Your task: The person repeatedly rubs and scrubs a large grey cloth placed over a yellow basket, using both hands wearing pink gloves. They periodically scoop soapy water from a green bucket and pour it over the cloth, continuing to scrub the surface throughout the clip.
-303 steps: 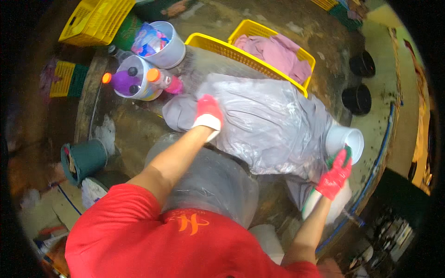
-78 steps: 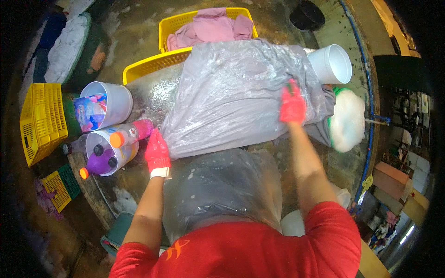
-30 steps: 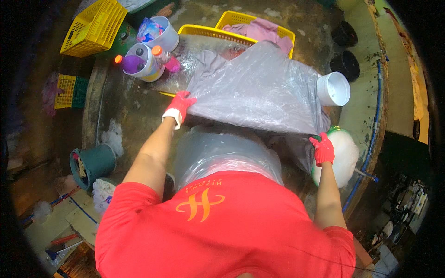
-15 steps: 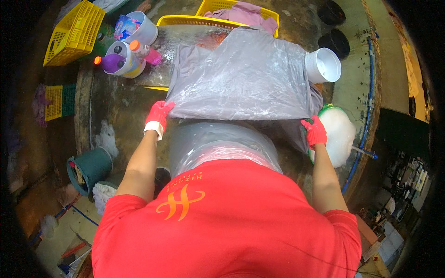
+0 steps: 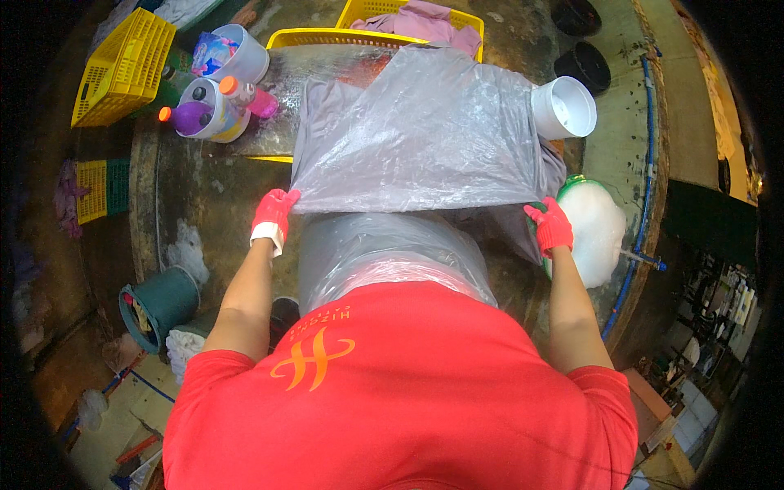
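A wet grey cloth [image 5: 416, 135] lies spread over a work surface [image 5: 286, 72], its near edge drawn fairly straight between my hands. My left hand [image 5: 273, 214], in a red glove with a white cuff, has its fingers closed on the cloth's near left corner. At the near right corner my right hand [image 5: 552, 228], also red-gloved, pinches the edge; part of its grip is hidden. Grey folds hang below that edge beside the right hand. A clear plastic apron [image 5: 392, 241] covers my front, just under the cloth.
A white tub [image 5: 576, 106] stands against the cloth's right side. Near my right hand is a green-rimmed basin heaped with white foam [image 5: 592, 233]. Bottles fill a white pail [image 5: 229, 126] at left. Yellow crates [image 5: 347, 36] stand at the far side, a green bucket [image 5: 167, 298] lower left.
The view has shifted slightly. Both hands keep their hold on the cloth's near edge, and the cloth lies almost as before.
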`<state>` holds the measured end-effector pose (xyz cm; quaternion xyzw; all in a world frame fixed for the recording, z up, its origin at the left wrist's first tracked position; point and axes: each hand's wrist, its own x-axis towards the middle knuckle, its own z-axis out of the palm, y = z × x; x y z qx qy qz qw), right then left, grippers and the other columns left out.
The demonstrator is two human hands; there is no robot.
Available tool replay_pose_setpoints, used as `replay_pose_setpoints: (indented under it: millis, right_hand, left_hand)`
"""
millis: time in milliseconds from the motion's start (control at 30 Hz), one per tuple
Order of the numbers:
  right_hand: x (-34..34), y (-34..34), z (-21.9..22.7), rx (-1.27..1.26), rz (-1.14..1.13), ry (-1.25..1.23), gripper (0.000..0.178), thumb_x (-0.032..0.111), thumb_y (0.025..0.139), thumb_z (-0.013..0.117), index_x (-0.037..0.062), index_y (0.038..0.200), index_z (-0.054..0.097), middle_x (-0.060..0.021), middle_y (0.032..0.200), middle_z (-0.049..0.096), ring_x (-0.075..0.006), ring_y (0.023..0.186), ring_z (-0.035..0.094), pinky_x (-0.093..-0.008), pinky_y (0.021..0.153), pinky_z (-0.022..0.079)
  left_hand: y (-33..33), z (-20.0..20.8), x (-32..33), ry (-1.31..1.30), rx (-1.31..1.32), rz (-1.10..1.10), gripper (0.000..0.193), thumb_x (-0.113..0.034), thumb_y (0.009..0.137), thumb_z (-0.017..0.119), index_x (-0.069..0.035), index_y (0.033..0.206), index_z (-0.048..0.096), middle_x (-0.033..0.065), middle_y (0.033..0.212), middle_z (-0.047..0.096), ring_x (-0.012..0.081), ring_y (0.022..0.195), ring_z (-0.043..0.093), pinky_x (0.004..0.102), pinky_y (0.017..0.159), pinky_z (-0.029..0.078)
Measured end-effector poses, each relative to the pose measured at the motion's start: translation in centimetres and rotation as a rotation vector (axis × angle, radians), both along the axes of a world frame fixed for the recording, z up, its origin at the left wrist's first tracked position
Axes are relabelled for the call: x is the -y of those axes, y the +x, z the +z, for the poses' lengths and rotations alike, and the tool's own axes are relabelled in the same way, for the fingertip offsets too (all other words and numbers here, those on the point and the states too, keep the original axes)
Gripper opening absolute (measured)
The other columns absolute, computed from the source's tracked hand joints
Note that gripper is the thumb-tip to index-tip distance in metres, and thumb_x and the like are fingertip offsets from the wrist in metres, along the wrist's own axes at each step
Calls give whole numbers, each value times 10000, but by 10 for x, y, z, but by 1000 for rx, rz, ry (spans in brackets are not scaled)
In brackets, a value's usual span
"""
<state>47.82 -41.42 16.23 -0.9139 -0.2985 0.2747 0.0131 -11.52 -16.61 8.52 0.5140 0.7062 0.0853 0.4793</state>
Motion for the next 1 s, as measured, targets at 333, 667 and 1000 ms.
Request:
replay_pose_setpoints:
  millis: [333,667,1000]
  right_hand:
    - [-84,16,53,-445,149,283,692,512,907,789,47,1414,713,-202,1476,667,-323,1477,543,-410,1218,420]
    - [-269,31,91,-573,-138,1010,887,407,964,827,14,1643,414,-109,1407,701,-218,1227,679,-373,1029,546]
    - [-73,-111,-59,-340,-289,307,897,622,983,694,-14,1586,503,-288,1575,554,-389,1475,528,-439,1214,412]
  left_hand:
    - [30,41,-100,-280,796,436,444,-244,1130,563,-59,1526,484,328,1243,691,488,1036,746,597,929,653]
    - [171,166,-300,673,515,-518,953,256,875,401,-270,1668,436,186,1767,307,313,1557,445,417,1280,403]
    - [148,-32,-68,127,-717,-468,1138,-774,985,474,81,1692,221,391,1733,203,536,1642,122,574,1348,86]
